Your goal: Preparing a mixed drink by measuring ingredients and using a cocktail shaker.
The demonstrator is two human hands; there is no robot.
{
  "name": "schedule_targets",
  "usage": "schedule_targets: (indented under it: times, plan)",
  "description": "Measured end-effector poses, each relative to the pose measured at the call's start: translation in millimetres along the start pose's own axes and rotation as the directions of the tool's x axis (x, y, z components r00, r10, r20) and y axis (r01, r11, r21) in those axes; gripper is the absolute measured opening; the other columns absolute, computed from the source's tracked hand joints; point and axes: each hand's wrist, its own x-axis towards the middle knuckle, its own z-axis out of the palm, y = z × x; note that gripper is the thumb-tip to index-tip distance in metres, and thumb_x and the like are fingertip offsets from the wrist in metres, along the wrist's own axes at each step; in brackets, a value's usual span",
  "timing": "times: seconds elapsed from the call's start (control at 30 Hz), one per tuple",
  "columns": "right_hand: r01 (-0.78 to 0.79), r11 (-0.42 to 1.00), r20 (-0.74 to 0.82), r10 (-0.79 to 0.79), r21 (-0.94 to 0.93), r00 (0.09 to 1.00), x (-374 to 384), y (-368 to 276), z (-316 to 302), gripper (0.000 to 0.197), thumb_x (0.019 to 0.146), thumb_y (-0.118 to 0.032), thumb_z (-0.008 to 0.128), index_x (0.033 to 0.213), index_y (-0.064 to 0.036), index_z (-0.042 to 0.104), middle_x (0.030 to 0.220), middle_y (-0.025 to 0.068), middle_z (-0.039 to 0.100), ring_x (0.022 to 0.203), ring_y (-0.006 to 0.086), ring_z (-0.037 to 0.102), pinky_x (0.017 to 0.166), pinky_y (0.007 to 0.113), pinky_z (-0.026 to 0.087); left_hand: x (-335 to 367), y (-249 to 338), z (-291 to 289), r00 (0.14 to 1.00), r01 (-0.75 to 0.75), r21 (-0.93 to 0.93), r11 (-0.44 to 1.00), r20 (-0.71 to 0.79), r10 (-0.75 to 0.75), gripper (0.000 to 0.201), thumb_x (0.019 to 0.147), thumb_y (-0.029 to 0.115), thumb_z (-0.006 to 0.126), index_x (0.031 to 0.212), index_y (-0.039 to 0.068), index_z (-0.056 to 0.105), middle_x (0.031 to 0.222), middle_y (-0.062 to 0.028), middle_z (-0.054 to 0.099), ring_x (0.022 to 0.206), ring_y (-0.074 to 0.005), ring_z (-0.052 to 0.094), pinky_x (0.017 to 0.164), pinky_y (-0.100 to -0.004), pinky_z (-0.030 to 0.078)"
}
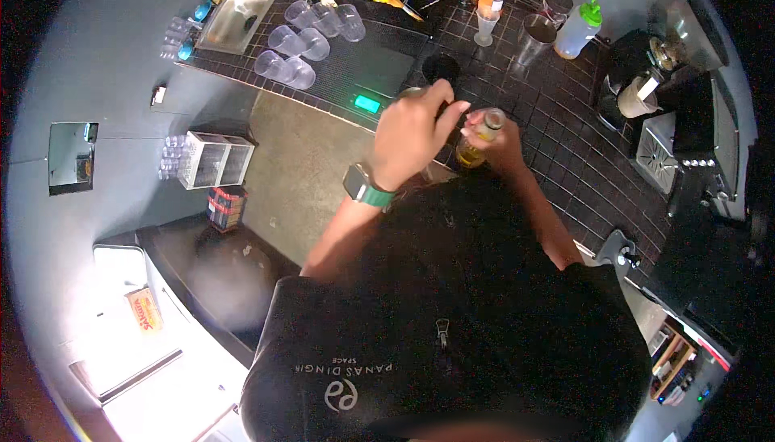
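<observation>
My right hand (pixel 504 147) is wrapped round a clear glass bottle (pixel 470 155) with yellow liquid in it, its open mouth facing up. Just left of the bottle, my left hand (pixel 413 129) is closed with thumb and fingers drawn together; whatever it holds, if anything, is hidden. A watch with a green band (pixel 374 194) is on that wrist. Beyond my left fingers stands a dark round cup (pixel 441 69), partly covered by them. A green lit display (pixel 367 103) glows at the counter's near edge, left of my left hand.
Several clear plastic cups (pixel 285 40) lie on a ribbed black mat (pixel 339 77). Along the back of the tiled counter (pixel 557 119) are a metal pitcher (pixel 536 37), a green-capped squeeze bottle (pixel 578 32) and a small footed glass (pixel 485 29). A sink (pixel 240 16) is at far left.
</observation>
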Motion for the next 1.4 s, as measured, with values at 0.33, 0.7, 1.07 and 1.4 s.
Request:
schedule_targets:
  times: [0.33, 0.7, 1.07, 1.4]
  plan:
    - [0.067, 0.997, -0.172, -0.061, 0.026, 0.983, -21, 17, -45, 0.022, 0.082, -0.003, 0.078, 0.098, -0.0031, 0.063, 0.104, 0.0107, 0.069, 0.108, 0.0258, 0.065, 0.098, 0.042, 0.05, -59, -64, 72, 0.93, 0.184, -0.485, 0.855, 0.367, 0.008, 0.038, 0.073, 0.018, 0.089, 0.1, 0.007, 0.065, 0.096, -0.0072, 0.067, 0.082, -0.0182, 0.064, 0.069, -0.0337, 0.052]
    - [-0.05, 0.991, -0.185, 0.026, -0.125, 0.982, -22, 18, -78, 0.021, 0.084, -0.009, 0.077, 0.1, -0.0039, 0.064, 0.107, 0.0108, 0.068, 0.108, 0.0248, 0.065, 0.097, 0.042, 0.05, -53, -111, 206, 0.953, 0.088, -0.308, 0.947, 0.301, 0.01, 0.052, 0.089, 0.014, 0.071, 0.138, 0.01, 0.053, 0.134, -0.0141, 0.059, 0.132, -0.0366, 0.049, 0.11, -0.0481, 0.039]
    - [0.127, 0.984, -0.001, -0.128, -0.127, 0.992, -20, 37, -92, 0.046, 0.071, -0.023, 0.091, 0.11, -0.0113, 0.067, 0.112, 0.0067, 0.07, 0.109, 0.0245, 0.065, 0.094, 0.037, 0.052, -20, -78, 206, 0.949, -0.069, -0.404, 0.912, 0.254, 0.185, 0.104, 0.071, 0.032, 0.089, 0.153, 0.008, 0.03, 0.156, -0.0179, 0.036, 0.144, -0.0379, 0.034, 0.118, -0.0499, 0.028]
    - [-0.118, 0.876, 0.627, 0.423, -0.467, 0.654, 72, -92, -181, 0.077, 0.081, -0.02, 0.081, 0.149, -0.0125, 0.045, 0.149, 0.0106, 0.049, 0.125, 0.0299, 0.056, 0.105, 0.041, 0.046, -22, -57, 231, 0.942, 0.245, -0.778, 0.578, 0.332, 0.048, 0.079, 0.075, 0.017, 0.086, 0.14, 0.005, 0.043, 0.137, -0.0154, 0.052, 0.127, -0.0331, 0.053, 0.11, -0.0409, 0.042]
